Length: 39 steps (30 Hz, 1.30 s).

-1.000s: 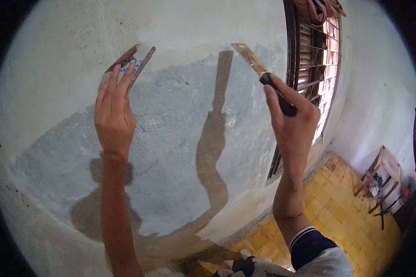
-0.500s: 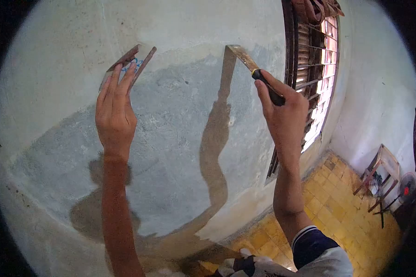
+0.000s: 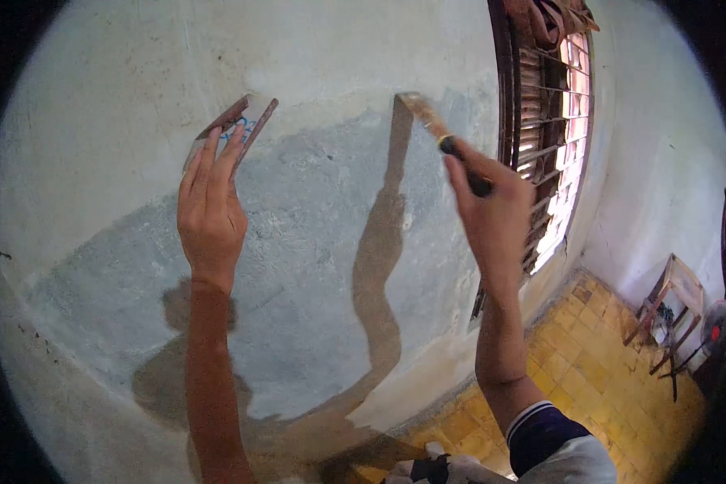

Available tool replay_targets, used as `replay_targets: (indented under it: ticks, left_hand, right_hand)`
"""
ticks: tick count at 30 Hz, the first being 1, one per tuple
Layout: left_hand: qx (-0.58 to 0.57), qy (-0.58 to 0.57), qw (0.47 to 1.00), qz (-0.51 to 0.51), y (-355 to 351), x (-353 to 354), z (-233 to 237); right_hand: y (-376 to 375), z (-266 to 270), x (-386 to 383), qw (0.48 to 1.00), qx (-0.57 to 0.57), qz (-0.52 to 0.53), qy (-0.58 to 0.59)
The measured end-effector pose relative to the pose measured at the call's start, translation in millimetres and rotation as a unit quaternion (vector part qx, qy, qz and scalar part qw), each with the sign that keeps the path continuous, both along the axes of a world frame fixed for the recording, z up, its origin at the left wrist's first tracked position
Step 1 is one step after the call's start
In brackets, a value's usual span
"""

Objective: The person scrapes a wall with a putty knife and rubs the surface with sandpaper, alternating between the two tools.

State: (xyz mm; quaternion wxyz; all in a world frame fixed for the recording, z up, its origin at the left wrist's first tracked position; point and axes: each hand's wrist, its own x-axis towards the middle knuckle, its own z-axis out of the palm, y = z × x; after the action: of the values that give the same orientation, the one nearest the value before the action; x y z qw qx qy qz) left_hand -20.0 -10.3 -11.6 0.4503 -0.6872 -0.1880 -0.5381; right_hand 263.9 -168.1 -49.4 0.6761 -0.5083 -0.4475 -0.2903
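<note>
My right hand grips the black handle of a scraper, whose flat blade touches the wall near the top edge of a grey patch. To the left, my left hand is raised at the wall with its fingers against a flat piece with raised brown edges and blue marks between them. The thumb of my left hand is hidden. Shadows of my arm and the scraper fall across the patch.
A barred window with a dark frame is right of the scraper. Lower right, a wooden stool and a fan stand on the yellow tiled floor. Cloth hangs above the window.
The scraper blade and my right hand are slightly lower in view, with the hand a little further left. My left hand and the edged piece appear slightly lower and further right.
</note>
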Motion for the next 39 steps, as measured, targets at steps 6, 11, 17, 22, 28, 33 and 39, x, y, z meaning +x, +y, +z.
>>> replay_targets:
  ticks: [6, 11, 17, 22, 28, 33, 39]
  left_hand:
    - [-0.005, -0.007, 1.0, -0.008, 0.7, 1.9, -2.6]
    - [-0.011, -0.002, 1.0, -0.01, 0.8, 1.6, -2.2]
    - [-0.009, -0.005, 1.0, -0.012, 1.6, 0.7, -1.1]
    - [-0.014, -0.009, 1.0, -0.013, -0.4, 1.2, -2.1]
    - [-0.002, 0.001, 1.0, -0.015, 1.1, -1.7, -1.7]
    - [0.008, -0.029, 0.985, -0.173, 3.0, -13.5, -15.0]
    - [-0.028, -0.164, 0.953, -0.254, -37.2, -42.3, -166.8]
  right_hand:
    - [1.9, -7.2, 8.0, 1.0, -0.018, 0.01, 0.003]
    - [4.0, 2.7, 0.0, 0.999, -0.034, -0.029, -0.029]
    - [-6.3, -4.7, 2.5, 0.999, -0.04, 0.011, 0.0]
    - [16.8, -4.2, 5.7, 0.999, -0.03, 0.012, -0.036]
    - [-7.3, -46.0, 5.4, 0.997, -0.033, 0.062, -0.02]
    - [-71.5, -171.4, -32.2, 0.951, -0.194, 0.223, 0.091]
    - [-158.5, -340.8, -88.3, 0.665, -0.329, 0.417, 0.525]
